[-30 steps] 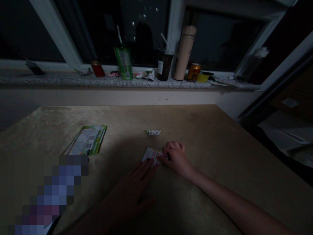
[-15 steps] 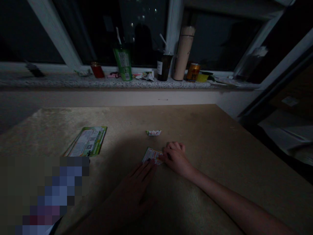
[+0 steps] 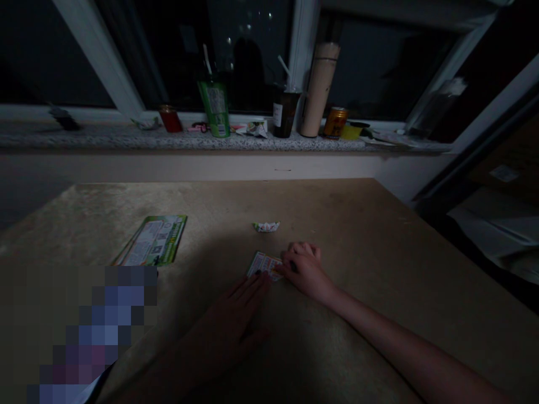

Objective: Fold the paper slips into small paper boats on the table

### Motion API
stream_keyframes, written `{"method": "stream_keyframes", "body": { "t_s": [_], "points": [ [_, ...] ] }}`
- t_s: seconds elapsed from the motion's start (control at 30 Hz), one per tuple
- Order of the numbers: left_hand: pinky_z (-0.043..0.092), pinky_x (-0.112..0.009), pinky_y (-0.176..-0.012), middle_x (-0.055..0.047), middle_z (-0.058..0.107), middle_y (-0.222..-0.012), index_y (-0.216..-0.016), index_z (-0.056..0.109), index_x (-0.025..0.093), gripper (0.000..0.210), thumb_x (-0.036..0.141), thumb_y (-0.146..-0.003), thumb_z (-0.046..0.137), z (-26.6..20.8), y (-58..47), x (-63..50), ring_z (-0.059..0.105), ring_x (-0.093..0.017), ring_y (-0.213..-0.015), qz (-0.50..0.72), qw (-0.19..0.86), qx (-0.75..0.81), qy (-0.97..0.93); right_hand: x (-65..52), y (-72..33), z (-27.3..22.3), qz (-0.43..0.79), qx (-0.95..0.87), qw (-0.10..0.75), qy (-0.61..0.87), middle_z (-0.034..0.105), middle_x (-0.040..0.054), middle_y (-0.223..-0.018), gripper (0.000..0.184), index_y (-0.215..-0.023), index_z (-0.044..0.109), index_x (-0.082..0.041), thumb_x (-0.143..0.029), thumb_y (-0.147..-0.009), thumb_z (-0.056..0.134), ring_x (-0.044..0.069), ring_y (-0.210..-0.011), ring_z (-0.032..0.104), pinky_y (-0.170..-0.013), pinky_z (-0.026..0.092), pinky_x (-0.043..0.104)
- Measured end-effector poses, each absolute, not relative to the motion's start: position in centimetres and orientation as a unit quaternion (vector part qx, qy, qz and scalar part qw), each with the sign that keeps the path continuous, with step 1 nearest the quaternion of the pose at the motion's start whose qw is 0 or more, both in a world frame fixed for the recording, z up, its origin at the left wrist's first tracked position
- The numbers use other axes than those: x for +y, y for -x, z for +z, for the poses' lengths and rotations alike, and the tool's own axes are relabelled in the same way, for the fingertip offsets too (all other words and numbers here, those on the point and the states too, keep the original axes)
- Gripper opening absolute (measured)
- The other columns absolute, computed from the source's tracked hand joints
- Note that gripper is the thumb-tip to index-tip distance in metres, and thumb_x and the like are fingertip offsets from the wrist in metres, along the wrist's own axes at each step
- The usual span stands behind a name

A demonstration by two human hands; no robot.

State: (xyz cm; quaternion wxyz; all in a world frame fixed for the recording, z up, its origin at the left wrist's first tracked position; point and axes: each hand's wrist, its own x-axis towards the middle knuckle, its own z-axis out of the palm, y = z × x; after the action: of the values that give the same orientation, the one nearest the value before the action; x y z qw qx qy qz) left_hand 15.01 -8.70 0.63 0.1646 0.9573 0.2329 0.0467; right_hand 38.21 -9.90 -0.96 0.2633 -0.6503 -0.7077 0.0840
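Observation:
A small printed piece of paper (image 3: 268,262) with coloured blocks of text lies flat on the table. My left hand (image 3: 242,300), in deep shadow, stretches its fingers over the near edge of the paper. At the paper's right end my right hand (image 3: 305,269) has its fingers curled, with thumb and forefinger closed at the edge; that corner is hidden. Just beyond sits a little folded paper shape (image 3: 266,226), white and green, with upturned ends like a boat.
A stack of printed green and white sheets (image 3: 156,241) lies on the table (image 3: 357,224) at left. Along the window sill (image 3: 252,142) stand a red jar (image 3: 170,119), green cup (image 3: 216,109), dark cup (image 3: 284,115), tall flask (image 3: 320,90) and orange can (image 3: 335,123).
The whole view has shifted slightly. Both hands stay on the paper in nearly the same pose, and nothing else has visibly moved.

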Motion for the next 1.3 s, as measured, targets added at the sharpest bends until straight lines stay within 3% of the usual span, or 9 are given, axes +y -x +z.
{"method": "stream_keyframes", "body": {
  "t_s": [0.53,0.77,0.93,1.3],
  "points": [
    [0.024,-0.044,-0.111,-0.008,0.014,-0.154,-0.149,0.008,0.022,0.091,0.059,-0.082,0.056,0.7,-15.1,-8.5,0.019,-0.028,-0.139,-0.007,0.151,0.223,-0.963,-9.8,-38.2,-0.7,0.099,-0.704,0.245,0.659,0.053,-0.0001,-0.080,0.024,-0.067,0.054,-0.018,-0.031,-0.086,0.060,0.018,-0.089,0.045,-0.081,0.024,0.034],
    [0.023,-0.045,-0.111,-0.004,0.012,-0.155,-0.150,0.005,0.024,0.090,0.054,-0.082,0.057,0.9,-15.2,-8.8,0.018,-0.029,-0.139,0.011,0.143,0.220,-0.965,-9.7,-38.1,-0.6,0.111,-0.704,0.241,0.659,0.053,0.0001,-0.082,0.023,-0.068,0.056,-0.018,-0.032,-0.087,0.060,0.018,-0.089,0.044,-0.082,0.023,0.034],
    [0.013,-0.047,-0.113,-0.004,0.019,-0.154,-0.149,0.009,0.025,0.090,0.061,-0.081,0.055,0.9,-15.4,-8.6,0.021,-0.029,-0.138,0.024,0.136,0.207,-0.969,-9.7,-38.4,-0.6,0.113,-0.702,0.244,0.659,0.052,-0.0002,-0.080,0.025,-0.067,0.055,-0.018,-0.033,-0.086,0.059,0.018,-0.089,0.044,-0.082,0.022,0.033],
    [0.012,-0.048,-0.113,-0.008,0.020,-0.153,-0.149,0.013,0.021,0.083,0.060,-0.084,0.049,1.0,-15.6,-8.8,0.020,-0.029,-0.139,0.017,0.115,0.211,-0.970,-7.9,-39.2,1.1,0.182,-0.712,0.150,0.661,0.056,-0.0016,-0.078,0.039,-0.067,0.058,-0.019,-0.052,-0.060,0.077,0.020,-0.089,0.045,-0.074,0.017,0.031]
  ]
}}
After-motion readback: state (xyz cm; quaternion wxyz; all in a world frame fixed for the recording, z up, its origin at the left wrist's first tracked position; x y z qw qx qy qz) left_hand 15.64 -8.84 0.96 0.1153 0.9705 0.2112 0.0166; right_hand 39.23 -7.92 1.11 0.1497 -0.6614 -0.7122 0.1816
